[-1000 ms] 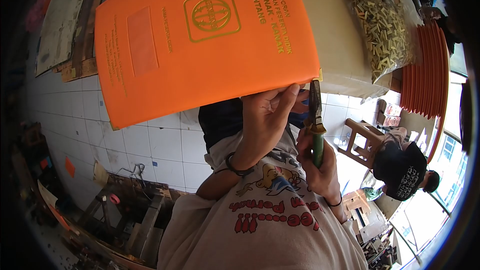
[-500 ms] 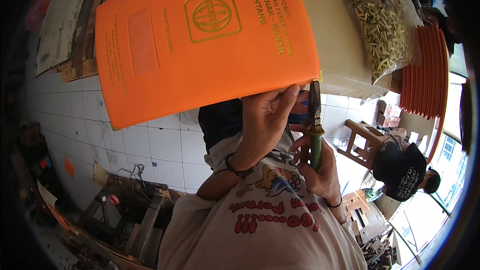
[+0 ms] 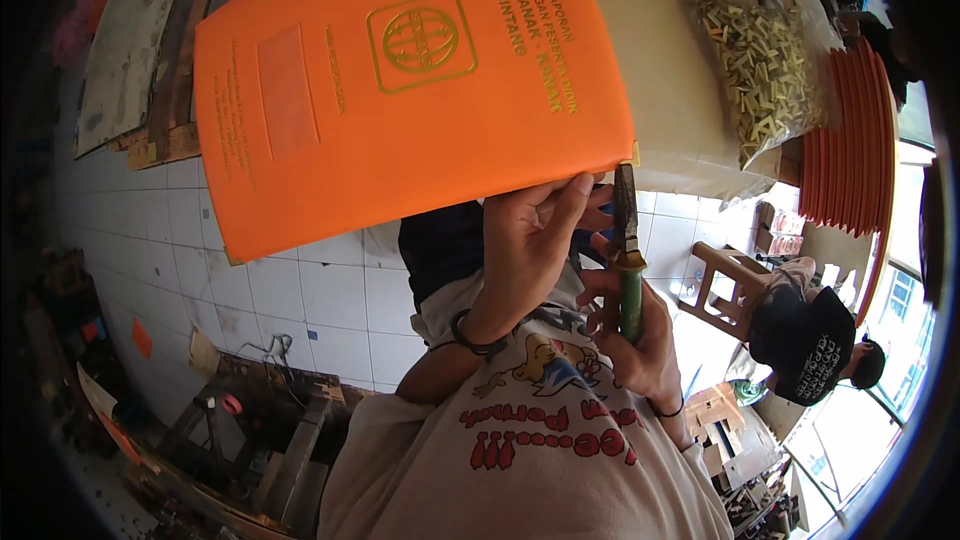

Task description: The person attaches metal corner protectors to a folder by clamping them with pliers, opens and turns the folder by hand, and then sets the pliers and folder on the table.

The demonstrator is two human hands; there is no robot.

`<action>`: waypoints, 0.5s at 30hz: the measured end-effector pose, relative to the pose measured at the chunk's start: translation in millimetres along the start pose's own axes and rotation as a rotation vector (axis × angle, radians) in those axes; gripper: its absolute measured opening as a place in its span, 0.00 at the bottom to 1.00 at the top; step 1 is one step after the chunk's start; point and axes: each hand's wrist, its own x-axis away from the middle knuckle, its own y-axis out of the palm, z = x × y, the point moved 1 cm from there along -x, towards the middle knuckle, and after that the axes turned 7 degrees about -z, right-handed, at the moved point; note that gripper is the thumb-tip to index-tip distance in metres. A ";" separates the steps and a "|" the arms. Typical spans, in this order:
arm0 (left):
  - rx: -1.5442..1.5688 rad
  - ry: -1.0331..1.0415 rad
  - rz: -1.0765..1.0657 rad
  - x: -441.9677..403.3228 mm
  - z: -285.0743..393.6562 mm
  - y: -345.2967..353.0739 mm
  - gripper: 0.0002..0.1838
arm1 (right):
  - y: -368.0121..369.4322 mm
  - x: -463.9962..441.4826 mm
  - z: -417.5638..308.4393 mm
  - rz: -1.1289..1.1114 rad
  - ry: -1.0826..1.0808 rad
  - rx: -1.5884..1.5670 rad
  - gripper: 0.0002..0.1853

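An orange folder (image 3: 420, 130) with gold printing is tilted in front of me. My left hand (image 3: 540, 230) grips its near edge, thumb on the cover and fingers underneath. My right hand (image 3: 640, 330) is closed around green-handled pliers (image 3: 627, 230), whose dark jaws point up to the folder's near right corner. A small brass corner piece (image 3: 634, 153) sits at that corner, right by the jaw tips; whether the jaws clamp it cannot be made out. Another brass corner (image 3: 234, 260) shows at the near left.
On the worktable (image 3: 660, 70) lies a plastic bag of small brass corner pieces (image 3: 760, 70). Beyond it stands a stack of orange folders (image 3: 848, 140). A person in a black shirt (image 3: 805, 340) sits to the right by a wooden stool (image 3: 722, 285).
The folder's right corner has shifted slightly left, and the pliers have moved a little left with it. The brass piece juts out less from the corner. Both hands keep their grips.
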 end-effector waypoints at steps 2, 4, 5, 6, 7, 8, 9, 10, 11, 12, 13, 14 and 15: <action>-0.006 0.004 -0.003 -0.2 -0.1 -0.1 0.13 | -1.6 -0.3 -0.8 -0.014 0.001 0.001 0.28; -0.013 0.028 -0.008 -0.7 -0.6 -0.4 0.13 | -2.5 0.3 -1.2 -0.016 0.040 0.008 0.24; -0.009 0.033 -0.007 -0.4 -1.0 -0.6 0.13 | -3.0 0.4 -0.6 -0.014 0.031 0.031 0.22; -0.006 0.037 -0.005 -0.1 -1.7 -0.6 0.13 | -3.5 0.6 0.0 -0.011 0.023 0.054 0.19; -0.002 0.041 -0.004 0.1 -2.1 -0.5 0.13 | -4.3 0.2 3.3 -0.005 -0.014 0.096 0.17; 0.005 0.034 -0.007 -0.1 -2.3 -0.5 0.14 | -4.4 -0.3 6.1 0.001 -0.050 0.139 0.14; 0.012 0.027 -0.008 0.0 -2.3 -0.7 0.14 | -3.6 -0.7 8.4 0.015 -0.054 0.138 0.13; 0.019 0.020 -0.010 0.1 -2.4 -1.0 0.14 | -2.9 -1.1 10.5 0.030 -0.059 0.138 0.12; 0.007 0.025 -0.011 0.2 -2.7 -1.5 0.14 | -2.7 -1.3 11.5 0.045 -0.064 0.138 0.10; -0.005 0.029 -0.014 0.3 -3.1 -2.0 0.14 | -2.6 -1.1 11.4 0.046 -0.056 0.142 0.11; -0.017 0.033 -0.017 0.3 -3.4 -2.3 0.14 | -2.6 -0.7 11.1 0.048 -0.048 0.147 0.12; -0.016 0.032 -0.018 0.2 -3.2 -2.3 0.14 | -2.6 -0.4 10.8 0.050 -0.040 0.152 0.12; -0.016 0.031 -0.018 0.1 -2.8 -2.2 0.14 | -2.5 -0.1 10.6 0.053 -0.026 0.155 0.13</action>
